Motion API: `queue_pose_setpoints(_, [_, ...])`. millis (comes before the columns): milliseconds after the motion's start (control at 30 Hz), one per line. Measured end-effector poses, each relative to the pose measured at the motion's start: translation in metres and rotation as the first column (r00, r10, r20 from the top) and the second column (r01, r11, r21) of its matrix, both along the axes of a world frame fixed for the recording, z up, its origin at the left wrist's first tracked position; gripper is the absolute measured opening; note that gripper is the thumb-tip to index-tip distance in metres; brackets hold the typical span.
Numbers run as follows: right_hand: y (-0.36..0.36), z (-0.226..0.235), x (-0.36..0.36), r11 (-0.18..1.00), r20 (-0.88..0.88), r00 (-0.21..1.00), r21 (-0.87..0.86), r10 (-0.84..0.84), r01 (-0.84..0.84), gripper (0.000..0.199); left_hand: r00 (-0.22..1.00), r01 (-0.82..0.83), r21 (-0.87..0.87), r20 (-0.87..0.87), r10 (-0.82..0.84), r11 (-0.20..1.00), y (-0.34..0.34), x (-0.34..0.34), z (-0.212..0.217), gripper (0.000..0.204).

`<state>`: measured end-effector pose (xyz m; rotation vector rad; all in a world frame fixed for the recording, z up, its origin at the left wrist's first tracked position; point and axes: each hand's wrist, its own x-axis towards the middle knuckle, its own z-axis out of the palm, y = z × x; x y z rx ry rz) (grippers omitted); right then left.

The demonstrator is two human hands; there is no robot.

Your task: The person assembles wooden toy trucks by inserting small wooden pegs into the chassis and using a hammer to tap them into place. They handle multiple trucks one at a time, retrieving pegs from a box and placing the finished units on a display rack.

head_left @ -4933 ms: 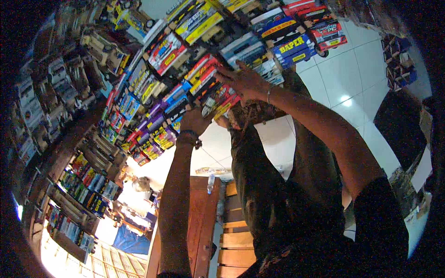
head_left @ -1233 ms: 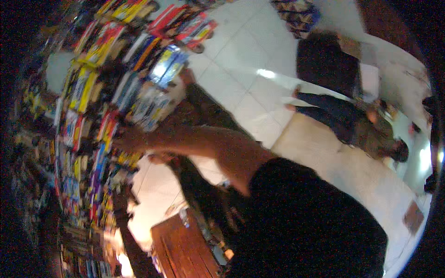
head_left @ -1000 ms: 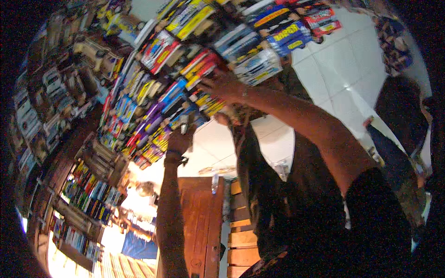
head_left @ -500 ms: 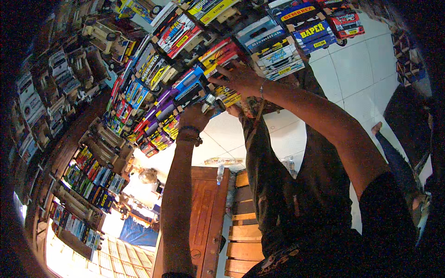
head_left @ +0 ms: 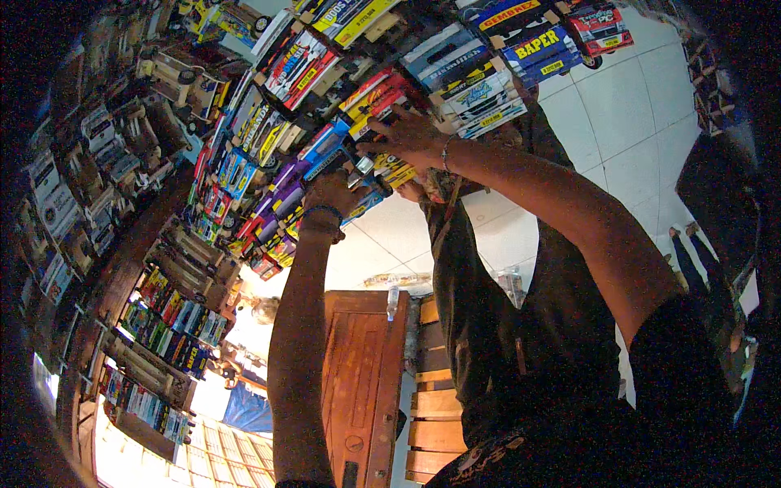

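Observation:
Colourful toy trucks stand in tight rows at the upper middle. My left hand (head_left: 329, 193) is closed at the near edge of the rows, against a blue toy truck (head_left: 368, 205); its fingertips are partly hidden. A small silvery-white piece (head_left: 364, 165) shows beside those fingers, too small to identify. To its right, my right hand (head_left: 415, 140) reaches across with fingers spread over a red and yellow toy truck (head_left: 381, 99). Below its palm lies a yellow toy truck (head_left: 394, 171), close to my foot (head_left: 411, 191). A white and blue toy truck (head_left: 480, 102) stands just beyond the right wrist.
More toy trucks (head_left: 167, 313) stand on racks at left, and unpainted wooden ones (head_left: 183, 77) at upper left. A brown wooden door (head_left: 358, 382), a clear bottle (head_left: 392, 302) and a slatted wooden bench (head_left: 435, 419) are below. Another person's legs (head_left: 700, 260) are at right on white tiles (head_left: 626, 122).
My left hand has shifted slightly left and turned, covering more of the silvery piece's side. My right hand has drawn a little left and its fingers have curled slightly. The view has tilted a little.

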<state>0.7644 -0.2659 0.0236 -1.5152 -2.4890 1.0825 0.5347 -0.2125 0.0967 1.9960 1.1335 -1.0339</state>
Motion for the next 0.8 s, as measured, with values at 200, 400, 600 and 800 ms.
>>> queue_pose_setpoints(200, [-0.01, -0.016, -0.007, 0.975, -0.095, 0.993, 0.202, -0.074, 0.092, 0.032, 0.995, 0.095, -0.007, -0.018, -0.095, 0.995, 0.019, 0.025, 0.013, 0.059])
queue_pose_setpoints(400, [-0.013, -0.023, -0.011, 0.957, -0.112, 0.99, 0.269, -0.085, 0.113, 0.027, 0.953, 0.195, -0.111, -0.215, -0.215, 0.975, 0.038, 0.06, 0.03, 0.057])
queue_pose_setpoints(600, [-0.013, -0.022, -0.01, 0.965, -0.091, 0.993, 0.243, -0.078, 0.099, 0.028, 0.956, 0.211, -0.06, -0.196, -0.219, 0.976, 0.035, 0.054, 0.025, 0.055])
queue_pose_setpoints(800, [-0.008, -0.017, -0.012, 0.98, -0.086, 0.989, 0.153, -0.117, 0.129, 0.06, 0.98, 0.144, 0.013, -0.141, -0.141, 0.989, 0.029, 0.043, 0.021, 0.057])
